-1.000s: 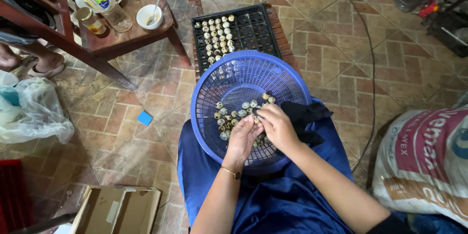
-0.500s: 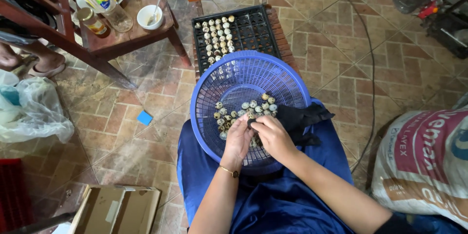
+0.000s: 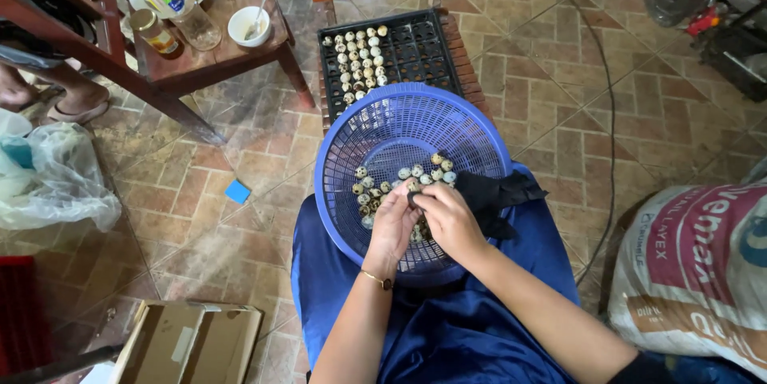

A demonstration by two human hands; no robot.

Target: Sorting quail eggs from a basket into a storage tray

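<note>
quail eggs [image 3: 403, 176] heaped mid-frame in blue mesh basket [image 3: 383, 124] on lap | small, light, thin-shelled, likely crack easily: pinch lightly round the middle | left hand [image 3: 393, 224] and right hand [image 3: 449, 220] fingers curled together over one egg, grip hidden | black egg tray [image 3: 423, 44] above, part-filled | brick floor [image 3: 559, 96]

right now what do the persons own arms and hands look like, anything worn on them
Both forearms are bare. The left hand has a thin gold-coloured bracelet at the wrist. The right hand shows no ring or band that I can make out. Near the bottom edge of the view, a dark sleeve edge starts high on the right arm. No gloves on either hand.
</note>
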